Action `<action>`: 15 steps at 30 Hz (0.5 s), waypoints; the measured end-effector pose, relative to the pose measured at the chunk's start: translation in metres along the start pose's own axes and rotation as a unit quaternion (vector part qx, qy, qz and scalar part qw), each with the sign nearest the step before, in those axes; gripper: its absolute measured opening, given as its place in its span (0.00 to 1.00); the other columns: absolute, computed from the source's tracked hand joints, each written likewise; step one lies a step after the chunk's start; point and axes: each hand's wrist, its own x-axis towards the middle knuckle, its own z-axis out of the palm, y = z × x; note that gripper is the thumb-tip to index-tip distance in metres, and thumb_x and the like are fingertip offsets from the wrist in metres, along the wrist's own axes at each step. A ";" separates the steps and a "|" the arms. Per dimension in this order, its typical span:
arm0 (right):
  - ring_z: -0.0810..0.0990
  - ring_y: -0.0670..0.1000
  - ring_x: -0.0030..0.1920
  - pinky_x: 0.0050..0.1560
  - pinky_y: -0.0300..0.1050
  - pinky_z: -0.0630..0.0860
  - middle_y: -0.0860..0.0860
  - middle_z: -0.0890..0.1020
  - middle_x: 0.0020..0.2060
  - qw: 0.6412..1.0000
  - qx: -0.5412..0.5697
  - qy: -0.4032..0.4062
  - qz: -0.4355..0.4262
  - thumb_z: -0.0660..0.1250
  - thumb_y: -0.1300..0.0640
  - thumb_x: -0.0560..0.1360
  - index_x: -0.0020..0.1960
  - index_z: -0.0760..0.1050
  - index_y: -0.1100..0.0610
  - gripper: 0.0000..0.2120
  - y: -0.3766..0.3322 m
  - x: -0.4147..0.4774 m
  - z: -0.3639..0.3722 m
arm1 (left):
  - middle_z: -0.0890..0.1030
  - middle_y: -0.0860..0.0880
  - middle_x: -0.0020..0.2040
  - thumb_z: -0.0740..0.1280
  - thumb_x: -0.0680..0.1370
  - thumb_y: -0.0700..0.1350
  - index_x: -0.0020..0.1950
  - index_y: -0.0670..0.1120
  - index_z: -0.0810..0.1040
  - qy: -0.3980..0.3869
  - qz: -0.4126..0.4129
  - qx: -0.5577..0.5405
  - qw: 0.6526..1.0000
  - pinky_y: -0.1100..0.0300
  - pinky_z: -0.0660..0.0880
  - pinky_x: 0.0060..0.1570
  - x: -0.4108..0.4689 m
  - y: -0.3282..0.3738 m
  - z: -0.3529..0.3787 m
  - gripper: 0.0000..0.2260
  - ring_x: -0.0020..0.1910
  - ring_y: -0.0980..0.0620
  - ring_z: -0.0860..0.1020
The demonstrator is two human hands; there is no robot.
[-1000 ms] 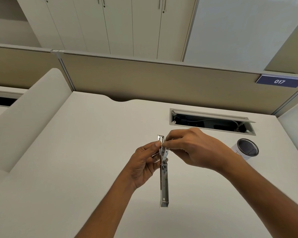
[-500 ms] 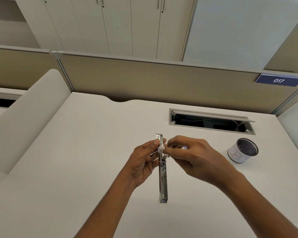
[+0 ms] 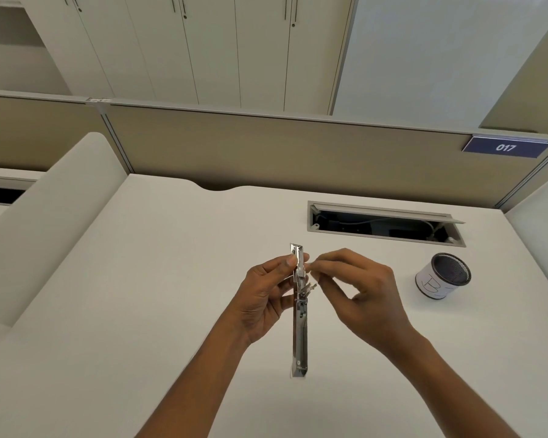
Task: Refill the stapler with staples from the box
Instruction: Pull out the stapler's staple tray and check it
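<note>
Desk: wide white flat desk top fills most of the view, with a soft dip cut in its far edge.
Hole in desk: long grey metal cable slot sits at the far right of the desk, its lid tipped up, dark inside with wires.
Cup: small round white cup with a dark mesh top stands on the desk, right of the hands and well apart from them.
Wall behind: low tan divider wall stands along the back of the desk, and tall white cupboard doors rise behind it.
Sign: small dark blue sign that says 017 hangs at the top right of the divider.
In the way: nothing sits between the hands and the desk top; the cup and the slot are off to the side.
Stapler: long thin shiny silver metal stapler is up in the air over the middle of the desk, standing almost straight up and down, opened out long.
Left hand: left hand is wrapped around the upper part of the stapler, thumb pressed on its left side near the top, fingers behind it.
Right hand: right hand is just beside the top part of the stapler, thumb and first finger pinched close together at its right edge. It is too blurry to tell if something tiny is between them.
Staple box: cannot be seen.
</note>
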 end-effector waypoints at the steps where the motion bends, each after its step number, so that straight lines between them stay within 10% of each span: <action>1: 0.85 0.46 0.48 0.47 0.39 0.80 0.47 0.86 0.47 0.999 0.028 0.025 0.032 0.73 0.64 0.77 0.53 0.85 0.57 0.07 0.001 -0.001 0.004 | 0.85 0.47 0.45 0.80 0.71 0.53 0.59 0.41 0.86 -0.002 0.001 0.003 1.000 0.58 0.82 0.42 0.000 0.002 0.000 0.22 0.42 0.53 0.83; 4: 0.86 0.51 0.56 0.58 0.46 0.82 0.49 0.87 0.51 0.937 0.229 0.089 0.249 0.69 0.54 0.80 0.58 0.84 0.57 0.10 0.004 0.001 0.018 | 0.85 0.47 0.45 0.77 0.73 0.50 0.58 0.41 0.86 0.003 -0.002 0.039 0.999 0.56 0.83 0.40 0.000 0.006 0.004 0.17 0.42 0.53 0.83; 9: 0.81 0.62 0.64 0.66 0.61 0.77 0.63 0.82 0.62 0.573 0.633 0.102 0.511 0.59 0.38 0.81 0.67 0.77 0.67 0.33 0.011 0.000 0.050 | 0.88 0.45 0.44 0.75 0.77 0.48 0.52 0.45 0.88 0.022 0.015 0.245 0.969 0.51 0.84 0.41 0.005 0.022 0.021 0.09 0.41 0.49 0.85; 12: 0.86 0.62 0.55 0.50 0.56 0.85 0.65 0.85 0.55 0.450 0.723 0.113 0.512 0.58 0.39 0.82 0.54 0.85 0.67 0.32 0.008 -0.012 0.066 | 0.88 0.53 0.40 0.75 0.76 0.52 0.47 0.51 0.89 0.096 0.036 0.518 0.849 0.59 0.84 0.42 0.011 0.026 0.034 0.06 0.38 0.54 0.85; 15: 0.88 0.59 0.49 0.53 0.51 0.84 0.62 0.87 0.48 0.419 0.747 0.130 0.499 0.60 0.42 0.81 0.47 0.86 0.66 0.29 0.010 -0.022 0.083 | 0.87 0.48 0.38 0.72 0.76 0.49 0.45 0.47 0.89 0.088 0.007 0.667 0.740 0.54 0.84 0.40 0.013 0.022 0.042 0.08 0.38 0.52 0.84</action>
